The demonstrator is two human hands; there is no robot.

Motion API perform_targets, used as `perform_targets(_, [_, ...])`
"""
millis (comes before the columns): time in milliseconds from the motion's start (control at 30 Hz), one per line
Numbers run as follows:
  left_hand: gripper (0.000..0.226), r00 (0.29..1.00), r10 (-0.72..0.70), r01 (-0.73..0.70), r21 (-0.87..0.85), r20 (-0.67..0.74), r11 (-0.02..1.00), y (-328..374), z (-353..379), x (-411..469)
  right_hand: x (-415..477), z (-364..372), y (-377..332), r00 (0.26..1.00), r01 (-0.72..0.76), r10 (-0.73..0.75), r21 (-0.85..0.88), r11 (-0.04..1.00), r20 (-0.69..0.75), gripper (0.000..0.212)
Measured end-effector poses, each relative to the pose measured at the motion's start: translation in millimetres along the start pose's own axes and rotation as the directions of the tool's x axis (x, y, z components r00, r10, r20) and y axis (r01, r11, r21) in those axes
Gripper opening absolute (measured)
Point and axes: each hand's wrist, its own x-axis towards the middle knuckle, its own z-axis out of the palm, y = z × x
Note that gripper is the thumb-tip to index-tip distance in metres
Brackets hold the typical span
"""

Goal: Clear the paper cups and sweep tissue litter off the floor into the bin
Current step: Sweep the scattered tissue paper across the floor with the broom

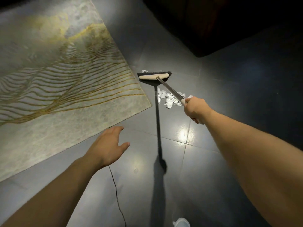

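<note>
- The right hand (195, 110) gripped the handle of the broom (154, 76) alone; the left hand (109, 145) hung open, empty.
- The tissue litter (170, 99) lay piled on the floor (134, 185) under the handle, 1 scrap (144, 71) beyond the bristles.
- A 1-handed pull could twist the head, scattering pieces toward the rug (65, 79).

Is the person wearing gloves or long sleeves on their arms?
No. The left hand and right hand are bare, with no gloves, rings or watch to be seen. No sleeves show above the wrists either. A thin dark cable runs near the left wrist.
</note>
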Motion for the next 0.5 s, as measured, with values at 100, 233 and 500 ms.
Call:
perform_targets(100, [0.063,1.000,0.012,-0.012,0.002,-0.012,1.000,10.1,-1.3,3.6,-7.4,8.0,15.5,1.000,-0.012,0.011,-0.109,0.994,-0.009,0.023])
perform_targets(233, [0.063,0.999,0.043,-0.043,-0.002,-0.009,0.999,26.9,2.7,2.0,-33.0,7.3,43.8,0.994,-0.107,0.107,-0.043,0.993,-0.005,0.016])
perform_targets(500, [0.062,0.982,0.190,-0.190,-0.020,0.002,0.982,48.7,15.5,-26.8,-125.2,8.8,84.6,0.956,-0.292,0.292,-0.022,0.956,0.023,0.022])
